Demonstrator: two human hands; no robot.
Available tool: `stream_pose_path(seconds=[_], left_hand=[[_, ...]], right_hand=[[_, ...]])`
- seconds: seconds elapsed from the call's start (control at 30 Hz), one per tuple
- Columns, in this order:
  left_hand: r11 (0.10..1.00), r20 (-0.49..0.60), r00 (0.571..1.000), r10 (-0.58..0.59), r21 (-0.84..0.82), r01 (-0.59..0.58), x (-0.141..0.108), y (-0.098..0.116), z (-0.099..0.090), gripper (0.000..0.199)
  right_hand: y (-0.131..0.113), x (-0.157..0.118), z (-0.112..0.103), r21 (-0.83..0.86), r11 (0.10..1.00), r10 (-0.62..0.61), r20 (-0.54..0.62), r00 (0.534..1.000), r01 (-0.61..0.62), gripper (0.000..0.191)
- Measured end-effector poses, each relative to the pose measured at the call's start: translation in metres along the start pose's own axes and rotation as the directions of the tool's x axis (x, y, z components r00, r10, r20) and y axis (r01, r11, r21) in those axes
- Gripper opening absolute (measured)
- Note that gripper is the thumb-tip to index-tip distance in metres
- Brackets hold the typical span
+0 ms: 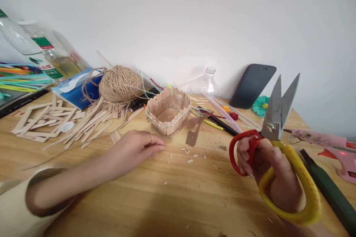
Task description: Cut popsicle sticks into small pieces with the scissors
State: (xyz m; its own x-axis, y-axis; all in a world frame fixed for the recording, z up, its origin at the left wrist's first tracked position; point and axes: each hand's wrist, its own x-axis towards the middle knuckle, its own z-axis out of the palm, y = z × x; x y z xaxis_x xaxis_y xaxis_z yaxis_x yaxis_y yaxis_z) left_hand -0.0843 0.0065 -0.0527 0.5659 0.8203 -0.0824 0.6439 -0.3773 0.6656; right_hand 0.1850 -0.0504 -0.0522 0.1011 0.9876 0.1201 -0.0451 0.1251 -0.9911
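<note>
My right hand (278,170) holds a pair of scissors (274,126) up at the right, fingers through the red and yellow handle loops. The blades point upward and stand apart. My left hand (141,144) hovers low over the table, in front of a small basket (168,113). Its thumb and fingers are drawn together; whether anything is between them cannot be seen. The basket has walls of upright wooden stick pieces and a clear plastic inside. A silvery pipe cleaner (178,120) runs around its outside. Small wood scraps (190,161) lie near the basket.
At the left are wooden craft sticks (94,124), a twine ball (121,83), a blue packet (80,89) and bottles (63,64). A cut clear bottle top (208,81) and a phone (251,85) stand by the wall. At the right lies a pink glue gun (319,137).
</note>
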Motion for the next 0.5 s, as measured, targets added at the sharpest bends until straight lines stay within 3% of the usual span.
stream_pose_path(seconds=[0.2,0.33,0.5], left_hand=[[0.995,-0.114,0.992,-0.056,0.073,0.065,-0.016,-0.020,-0.017,0.020],[0.992,-0.118,0.993,0.007,0.124,0.008,-0.028,-0.031,-0.018,0.019],[0.971,-0.217,0.975,0.056,0.239,-0.003,-0.046,-0.045,-0.030,0.020]], right_hand=[[-0.003,0.001,0.004,0.019,1.000,-0.011,-0.050,0.999,0.012,0.039],[-0.007,0.004,0.005,0.045,0.999,0.009,-0.113,0.994,-0.004,0.040],[-0.008,0.006,0.000,0.058,0.998,0.039,-0.138,0.990,-0.031,0.036]])
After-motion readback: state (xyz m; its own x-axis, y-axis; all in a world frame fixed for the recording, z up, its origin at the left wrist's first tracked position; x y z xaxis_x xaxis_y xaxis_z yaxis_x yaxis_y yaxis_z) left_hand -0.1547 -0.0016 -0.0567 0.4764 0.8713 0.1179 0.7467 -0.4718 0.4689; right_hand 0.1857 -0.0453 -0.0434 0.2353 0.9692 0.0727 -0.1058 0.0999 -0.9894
